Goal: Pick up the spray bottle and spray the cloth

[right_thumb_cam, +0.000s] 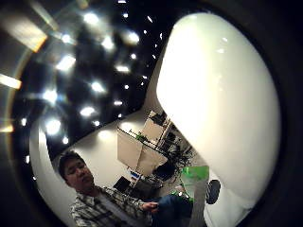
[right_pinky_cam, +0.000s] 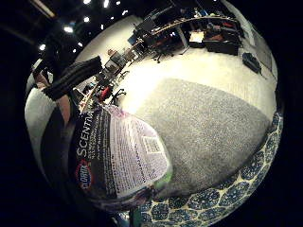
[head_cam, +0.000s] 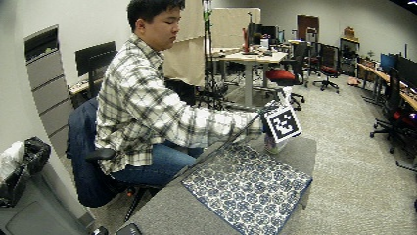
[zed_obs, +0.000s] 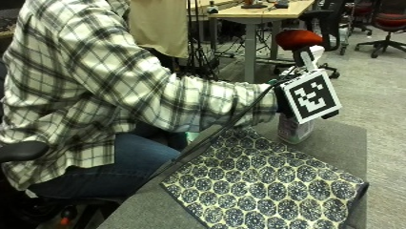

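spray bottle [zed_obs: 296, 128] stands upright on the grey table [zed_obs: 342, 138], just past the far edge of the patterned cloth [zed_obs: 266, 188], near the table's far end. right hand [zed_obs: 282, 102] is at the bottle's upper part, mostly hidden behind the glove hardware in the outside view, so finger positions can't be read there

palm views suggest close contact: the bottle label [right_pinky_cam: 120, 153] fills much of the little finger side view, and the white bottle head [right_thumb_cam: 222, 94] fills much of the thumb side view. so the palm is right against the bottle, likely wrapped round the neck, but i can't tell whether the fingers are actually curled on it or just arriving. calling the hand state undetermined

bottle base looks to be on the table surface, not lifted, judging from the outside view

why this layout: cloth is spread flat, covering the near part of the table in front of the person, so it presents a broad target. bottle sits just beyond it within arm's reach, so the forearm extends over the cloth to get it

judgement: we're at the grasp step, pick-up not yet done. next needs a secure hold with a finger on the trigger, lift, then aim the nozzle at the cloth. risk: nozzle facing away from the cloth
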{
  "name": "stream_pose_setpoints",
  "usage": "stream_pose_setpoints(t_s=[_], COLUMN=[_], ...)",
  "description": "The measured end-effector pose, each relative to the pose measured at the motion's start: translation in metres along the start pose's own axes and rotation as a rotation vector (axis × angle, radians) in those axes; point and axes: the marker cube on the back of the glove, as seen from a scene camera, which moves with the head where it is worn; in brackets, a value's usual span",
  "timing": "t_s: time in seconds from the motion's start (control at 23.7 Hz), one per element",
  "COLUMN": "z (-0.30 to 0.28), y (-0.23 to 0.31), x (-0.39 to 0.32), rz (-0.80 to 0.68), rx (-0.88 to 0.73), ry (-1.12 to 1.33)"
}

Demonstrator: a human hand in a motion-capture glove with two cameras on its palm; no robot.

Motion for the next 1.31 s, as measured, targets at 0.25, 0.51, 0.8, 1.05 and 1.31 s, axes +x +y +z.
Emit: stream_pose_setpoints(t_s=[0.25,0.51,0.8,1.05,1.31], z=[0.0,0.0,-0.004,-0.019,-0.046], y=[0.003,0.001,0.013,0.022,0.051], x=[0.005,0.005,0.008,-0.005,-0.029], rz=[0.006,0.029,0.135,0.151,0.163], rx=[-0.02,-0.041,-0.137,-0.144,-0.239], ry=[0.037,0.006,-0.014,0.033,0.209])
